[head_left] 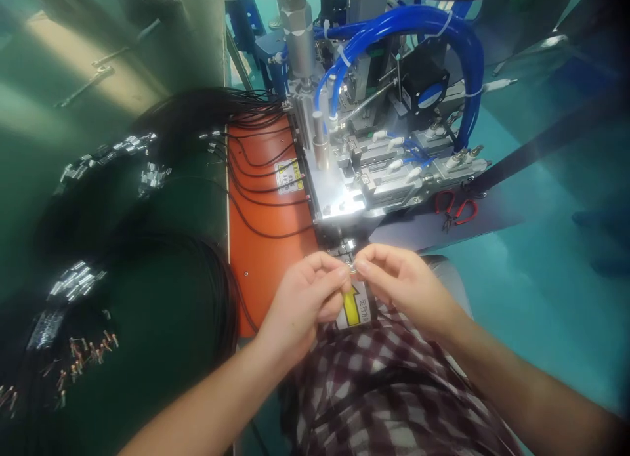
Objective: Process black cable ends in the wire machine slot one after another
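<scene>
My left hand (308,298) is closed in a pinch, thumb against forefinger, just in front of the machine's near end. My right hand (406,282) also pinches, its fingertips almost meeting the left ones. Between them shows a small shiny metal bit (351,268), too small to name; whether both hands grip it I cannot tell. Directly beyond the fingers lies the metal track (345,247) of the machine (339,197). Below them is a label with a yellow arrow (351,306). Several black cables (275,235) run over an orange plate (266,266) into the machine's side.
On the green table (162,377) at left lie bundles of black cables (211,266) with shiny metal ends (76,282) and bare copper-coloured ends (81,361). Blue air hoses (394,23) arch over the machine. Red-handled pliers (455,213) rest on the ledge at right.
</scene>
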A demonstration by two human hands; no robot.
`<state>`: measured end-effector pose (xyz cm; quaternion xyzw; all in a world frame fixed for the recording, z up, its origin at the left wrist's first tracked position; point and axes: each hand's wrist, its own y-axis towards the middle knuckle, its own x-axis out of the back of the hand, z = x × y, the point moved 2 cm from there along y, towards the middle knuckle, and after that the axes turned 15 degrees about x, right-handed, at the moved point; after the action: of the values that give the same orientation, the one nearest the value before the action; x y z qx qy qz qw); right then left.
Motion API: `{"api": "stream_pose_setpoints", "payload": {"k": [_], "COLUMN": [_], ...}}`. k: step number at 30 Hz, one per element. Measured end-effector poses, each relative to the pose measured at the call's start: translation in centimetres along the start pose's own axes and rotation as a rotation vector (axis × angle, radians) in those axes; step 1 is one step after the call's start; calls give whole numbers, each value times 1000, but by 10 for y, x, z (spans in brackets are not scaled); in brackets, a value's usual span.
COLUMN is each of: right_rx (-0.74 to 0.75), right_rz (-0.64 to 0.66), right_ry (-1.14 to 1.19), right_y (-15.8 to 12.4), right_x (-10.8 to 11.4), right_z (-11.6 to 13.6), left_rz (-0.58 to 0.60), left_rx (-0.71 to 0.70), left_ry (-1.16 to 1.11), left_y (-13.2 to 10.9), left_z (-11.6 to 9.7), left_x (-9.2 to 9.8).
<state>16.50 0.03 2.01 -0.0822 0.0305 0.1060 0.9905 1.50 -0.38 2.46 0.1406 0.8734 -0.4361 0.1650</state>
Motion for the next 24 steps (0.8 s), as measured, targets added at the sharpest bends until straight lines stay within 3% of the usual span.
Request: {"api": "stream_pose_setpoints", "payload": {"k": [10, 16, 21, 24], "right_rx": [236, 358, 429, 401], "right_rz": [-74, -2, 85, 56], "right_ry": [-354, -597, -462, -305], "right_y": [-7, -8, -5, 1], "right_x": [2, -4, 0, 6], "right_z": [-1, 6, 4, -1], "left_rz": [-4, 21, 40, 19], "left_rx": [21, 30, 43, 29], "left_ry": [0, 8, 53, 136], "left_y": [3, 1, 2, 1], "left_z": [-2, 0, -3, -7], "left_x": [0, -1, -1, 1]}}
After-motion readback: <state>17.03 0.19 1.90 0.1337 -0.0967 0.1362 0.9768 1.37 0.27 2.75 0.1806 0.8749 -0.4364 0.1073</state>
